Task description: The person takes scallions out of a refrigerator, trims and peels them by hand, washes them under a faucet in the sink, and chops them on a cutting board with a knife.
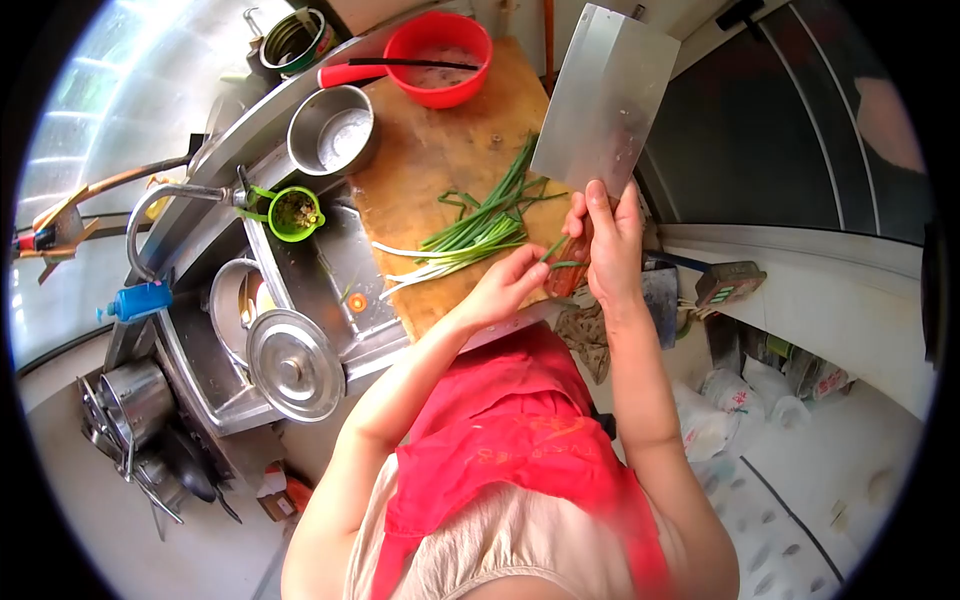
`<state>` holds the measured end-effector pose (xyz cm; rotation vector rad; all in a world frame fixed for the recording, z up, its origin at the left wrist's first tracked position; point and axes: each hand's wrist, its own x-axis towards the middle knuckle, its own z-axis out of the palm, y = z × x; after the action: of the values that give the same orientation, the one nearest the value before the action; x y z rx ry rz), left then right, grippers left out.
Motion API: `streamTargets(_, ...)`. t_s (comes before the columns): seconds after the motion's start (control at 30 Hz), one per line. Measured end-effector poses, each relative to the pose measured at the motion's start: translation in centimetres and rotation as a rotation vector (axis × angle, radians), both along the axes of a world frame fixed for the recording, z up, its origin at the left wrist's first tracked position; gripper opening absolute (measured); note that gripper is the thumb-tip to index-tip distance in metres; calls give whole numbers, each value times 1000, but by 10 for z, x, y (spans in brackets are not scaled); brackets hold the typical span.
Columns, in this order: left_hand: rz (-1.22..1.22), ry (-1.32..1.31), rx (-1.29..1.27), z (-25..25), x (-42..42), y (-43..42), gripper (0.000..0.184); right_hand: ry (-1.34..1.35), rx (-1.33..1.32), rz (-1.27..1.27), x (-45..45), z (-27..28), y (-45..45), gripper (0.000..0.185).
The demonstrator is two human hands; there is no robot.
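My right hand (612,245) grips a cleaver (606,95) near the top of its reddish wooden handle, thumb laid against the wide steel blade. The blade points away from me, raised over the right edge of the wooden cutting board (400,205). Close to the handle's lower end, my left hand (510,285) is closed, its fingertips pinching a short green piece of green onion (553,250). On the board lies a loose bunch of green onions (480,228), white ends to the left and leaves running up and right.
A red bowl (438,80) and red-handled utensil (352,74) are at the board's far end. Left of it are a metal pot (332,130), a green strainer cup (293,214), the sink (325,270) with its faucet (150,220), and a pot lid (295,365).
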<state>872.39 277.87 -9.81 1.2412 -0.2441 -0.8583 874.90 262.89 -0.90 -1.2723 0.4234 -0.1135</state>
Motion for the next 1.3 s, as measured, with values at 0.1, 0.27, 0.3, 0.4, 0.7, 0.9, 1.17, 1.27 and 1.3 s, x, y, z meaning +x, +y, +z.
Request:
streamTargets(0.1, -49, -173, 224, 16, 0, 26, 24, 11, -47, 34, 3, 4, 4, 15)
streamTargets(0.27, 71, -678, 809, 48, 4, 93, 16, -38, -256, 79, 1, 19, -9, 20)
streamTargets(0.3, 156, -750, 793, 49, 9, 100, 13, -19, -281, 95, -2, 21, -13, 21)
streamTargets(0.4, 178, -834, 937, 22, 18, 100, 18, 95, -597, 116, -22, -3, -27, 16)
streamTargets(0.7, 257, -1087, 872, -61, 32, 51, 23, 361, -1142, 248, -76, -54, -23, 29)
streamTargets(0.9, 317, -885, 894, -76, 57, 20, 9, 338, -1124, 253, -91, -80, -42, 31)
streamTargets(1.17, 414, -789, 751, -55, 77, -2, 5, 334, -992, 236, -85, -71, -67, 27)
streamTargets(1.27, 430, -754, 666, -30, 94, -36, 4, 293, -960, 141, -93, -84, -87, 24)
streamTargets(1.3, 431, -751, 645, -22, 99, -51, 4, 311, -955, 106, -93, -83, -91, 24)
